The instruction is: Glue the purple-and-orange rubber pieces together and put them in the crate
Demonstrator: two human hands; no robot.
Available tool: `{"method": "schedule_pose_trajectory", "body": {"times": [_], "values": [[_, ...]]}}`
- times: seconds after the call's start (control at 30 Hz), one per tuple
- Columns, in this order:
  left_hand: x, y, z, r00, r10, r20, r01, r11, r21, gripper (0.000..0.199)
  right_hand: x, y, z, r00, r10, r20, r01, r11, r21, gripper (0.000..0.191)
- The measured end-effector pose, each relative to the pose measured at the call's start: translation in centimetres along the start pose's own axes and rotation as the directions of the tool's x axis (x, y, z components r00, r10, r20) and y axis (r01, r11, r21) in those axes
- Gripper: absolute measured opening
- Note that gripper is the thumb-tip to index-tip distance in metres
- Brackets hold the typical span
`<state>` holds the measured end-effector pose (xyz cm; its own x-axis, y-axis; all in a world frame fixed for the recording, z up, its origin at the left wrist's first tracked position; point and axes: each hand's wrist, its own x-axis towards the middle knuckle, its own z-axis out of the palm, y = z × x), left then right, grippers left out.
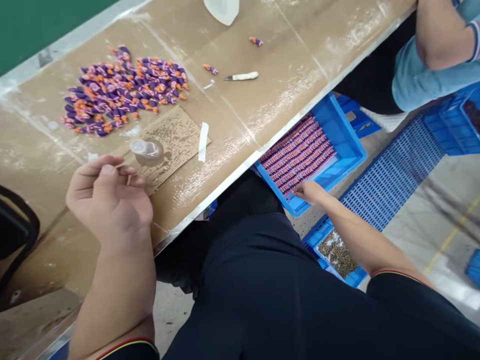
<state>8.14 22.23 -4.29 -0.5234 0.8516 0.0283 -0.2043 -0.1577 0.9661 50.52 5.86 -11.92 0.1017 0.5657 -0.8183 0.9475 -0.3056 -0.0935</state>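
The right hand (311,192), right of the frame's centre, reaches to the near edge of the rows of striped pieces (296,155) in a blue bin (347,132). Its fingertips are bunched at the lower end of the rows, but the back of the hand hides the grip, so I cannot tell whether it is clamped on a piece. The desk (277,95) edge cuts off the bin's left side.

The left hand (112,200), at left of the frame, is palm up over the desk with fingers curled and thumb near the index finger; whether its grip is together on something small cannot be told. Just beside it, a clear container (144,148) stands on speckled cardboard (176,135), part of which the hand covers. The purple-and-orange knots (123,95) at upper left overlap too closely to count.

The frame cuts off a white dish (224,10) at the top, a black object (15,230) at the left edge and another person's arm (440,35) at upper right.
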Motion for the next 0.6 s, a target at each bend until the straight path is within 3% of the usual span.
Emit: {"method": "schedule_pose_trajectory", "body": {"times": [0.23, 0.4, 0.6], "values": [[0.5, -0.4, -0.3, 1.000, 0.031, 0.007, -0.031, 0.994, 0.106, 0.036, 0.5, -1.9, -0.3, 0.990, 0.046, 0.135, -0.027, 0.990, -0.136, 0.024], [0.7, -0.7, -0.4, 0.999, 0.034, 0.002, -0.034, 0.987, 0.155, 0.035, 0.2, -3.0, 0.4, 0.985, 0.096, 0.147, -0.068, 0.980, -0.189, 0.039], [-0.7, 0.4, 1.1, 1.000, 0.010, 0.006, -0.011, 0.994, 0.109, 0.029, 0.6, -3.5, 1.1, 0.985, 0.103, 0.137, -0.078, 0.980, -0.181, 0.044]]}}
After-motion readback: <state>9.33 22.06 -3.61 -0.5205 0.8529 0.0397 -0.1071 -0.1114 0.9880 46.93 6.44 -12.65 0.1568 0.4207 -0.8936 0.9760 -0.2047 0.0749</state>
